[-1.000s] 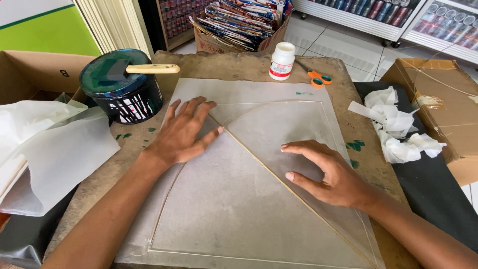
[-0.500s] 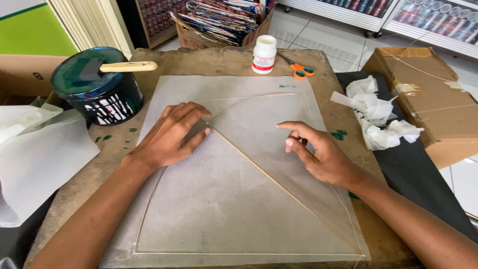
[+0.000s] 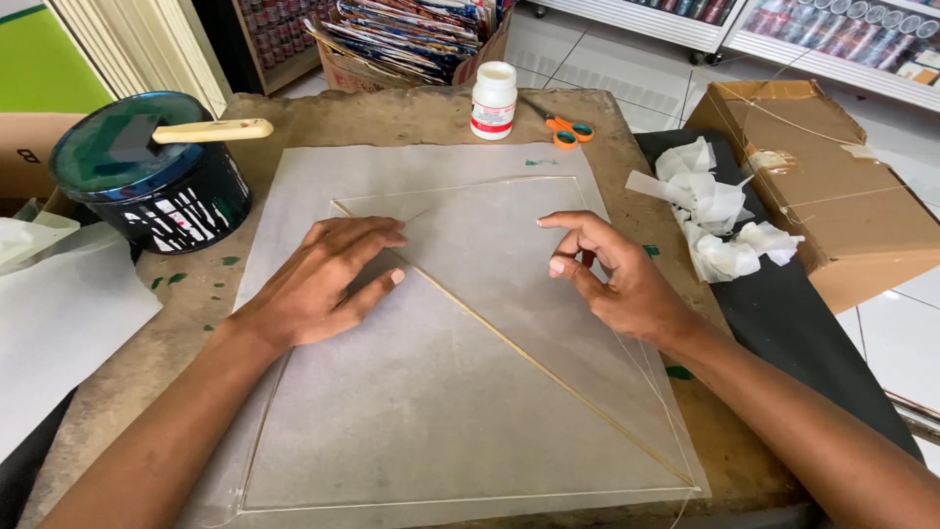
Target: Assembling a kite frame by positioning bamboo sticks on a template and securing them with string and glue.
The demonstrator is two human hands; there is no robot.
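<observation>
The left hand (image 3: 328,279) is pressing flat, fingers spread, on the translucent paper sheet (image 3: 441,392) over the thin diagonal stick (image 3: 529,360). The right hand (image 3: 617,279) is hovering beside it, fingers loosely curled, gripping nothing.

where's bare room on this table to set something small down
Bare wood shows on the table between the paint can and the white bottle, and along its left edge beside the can. The middle is crowded: the paper sheet with its thin sticks, under the left hand and right hand.

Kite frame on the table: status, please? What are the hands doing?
Left hand flat on the thin stick. Right hand raised, fingers curled above the translucent paper sheet. Glue bottle, scissors sit clear.
</observation>
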